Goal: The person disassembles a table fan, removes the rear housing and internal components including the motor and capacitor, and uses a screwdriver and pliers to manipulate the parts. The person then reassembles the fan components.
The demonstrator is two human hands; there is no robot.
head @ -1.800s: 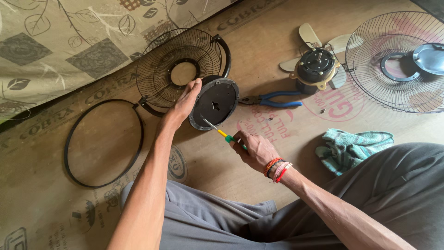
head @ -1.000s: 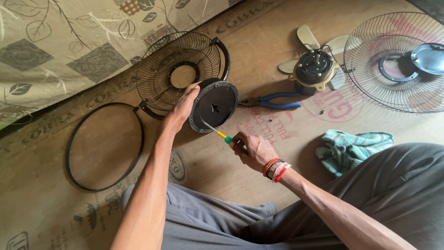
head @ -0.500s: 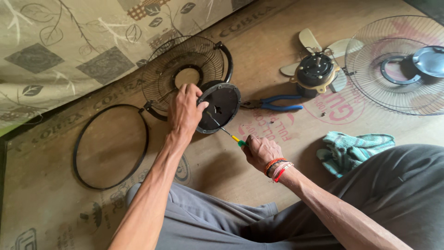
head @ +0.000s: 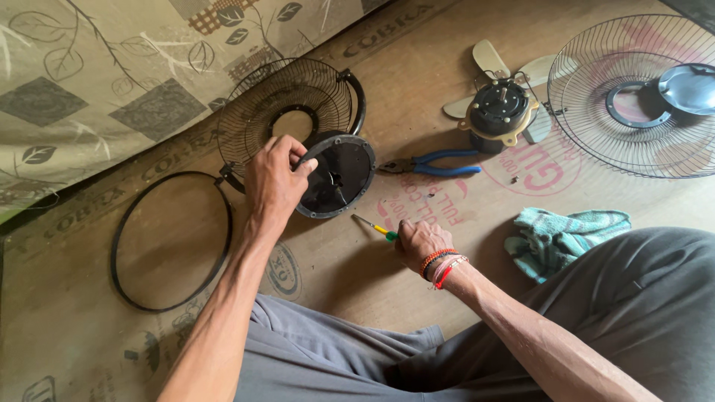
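Note:
My left hand grips the left rim of a round black fan motor cover, tilting it up off the cardboard floor. My right hand holds a small screwdriver with a yellow and green handle, low against the floor just below the cover; its tip points up-left and is apart from the cover. Red and orange bands circle my right wrist. Behind the cover lies a black wire fan guard.
A black ring lies at the left. Blue-handled pliers rest right of the cover. A fan motor with beige blades and a second wire guard sit at the upper right. A teal cloth lies by my knee. Patterned fabric covers the upper left.
My left hand shifted from the cover's top edge to grip its left rim. My right hand drew the screwdriver away from the cover's centre and down toward the floor.

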